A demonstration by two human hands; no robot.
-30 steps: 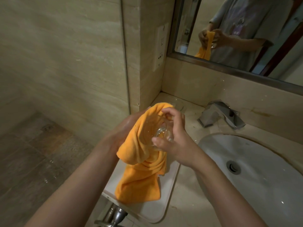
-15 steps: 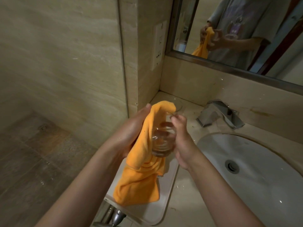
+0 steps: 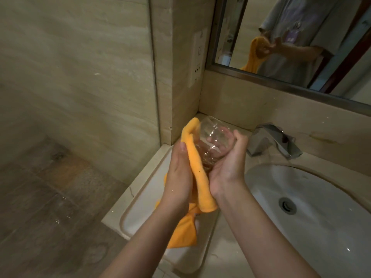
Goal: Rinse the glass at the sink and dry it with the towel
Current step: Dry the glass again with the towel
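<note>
Glass held between both hands w/ orange towel, above the counter's left end beside the sink.

R hand (image 3: 226, 167) cups the clear glass (image 3: 212, 141) from the right, fingers curled round its body, thumb up by the rim side; glass is tilted, mouth pointing up and away toward the back-left corner of the counter (image 3: 224, 255). L hand (image 3: 178, 177) presses the orange towel (image 3: 197, 177) flat against the glass's left side, fingers fairly straight, thumb on the cloth; towel's top fold sits at the glass rim, the rest hangs down between the wrists over a white tray (image 3: 144, 205) at the counter's left edge. Sink (image 3: 321, 227) w/ drain is at the right, chrome faucet (image 3: 275, 142) at the counter's back edge, near the R hand. Mirror (image 3: 291, 37) above shows the person's reflection w/ the towel.
</note>
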